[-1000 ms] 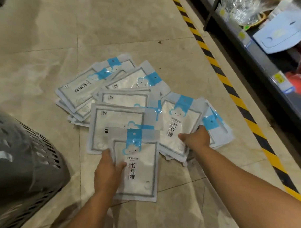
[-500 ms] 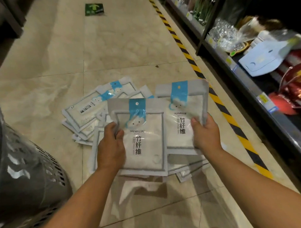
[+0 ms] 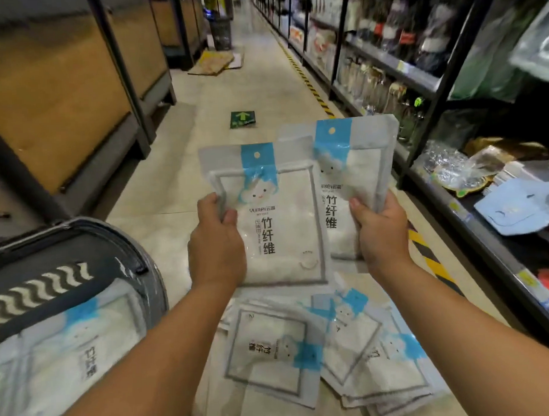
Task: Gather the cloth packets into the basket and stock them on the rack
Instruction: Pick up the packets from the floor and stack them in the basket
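Polished beige floor tiles (image 3: 173,186) ran beside the dark metal rack (image 3: 396,69). Left hand (image 3: 217,244) clasped the front packet (image 3: 280,220), right hand (image 3: 381,232) the rear packet (image 3: 359,170), fingers curled round two glossy, flat pouches overlapping upright. At least four floor packets (image 3: 268,348) lay below; one round grey basket (image 3: 90,228) at left held more.

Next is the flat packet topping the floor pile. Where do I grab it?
Pinch the top floor packet at its near edge, coming from the person's side, thumb on top. It lies flat, uppermost, so nothing seems to pin it. The left hand grips the front packet and the right hand the rear packet; free one first.
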